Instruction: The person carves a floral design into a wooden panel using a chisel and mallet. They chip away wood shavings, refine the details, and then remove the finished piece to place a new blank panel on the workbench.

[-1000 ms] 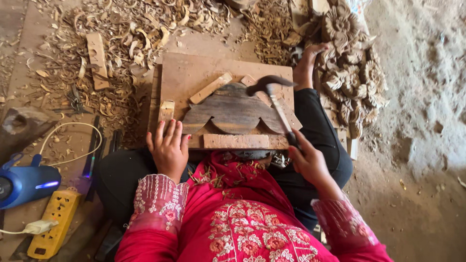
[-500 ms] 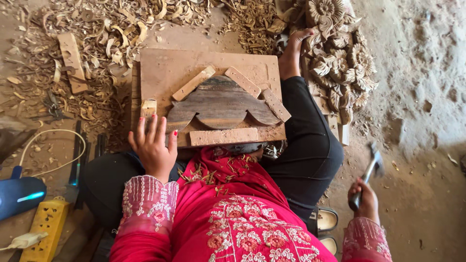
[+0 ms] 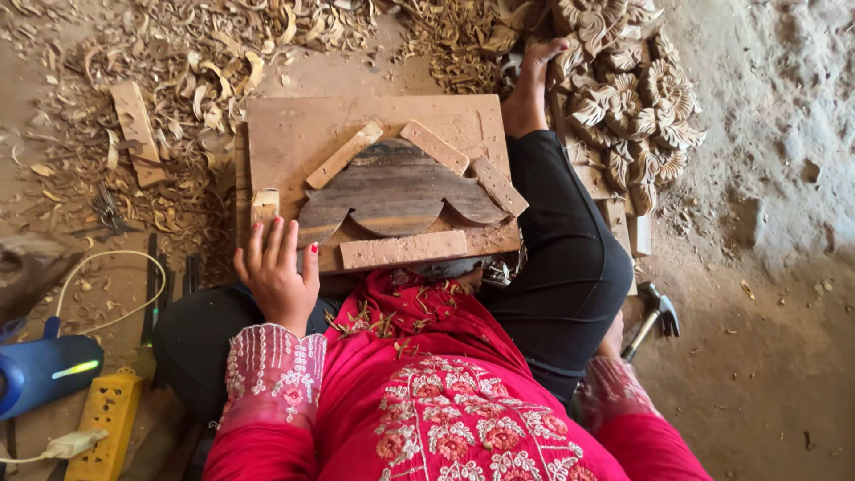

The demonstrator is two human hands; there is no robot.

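Four pale wood strips [image 3: 405, 248] hem in the dark curved panel [image 3: 396, 189] on my work board [image 3: 294, 134]. At the board's near left corner my left hand [image 3: 278, 274] lies flat, fingers spread, gripping nothing. Off the board's right side, beyond my knee, the hammer [image 3: 653, 313] sits low by the ground; my right hand is hidden, so I cannot tell its grip.

Red embroidered tunic, lace cuffs, black trousers.
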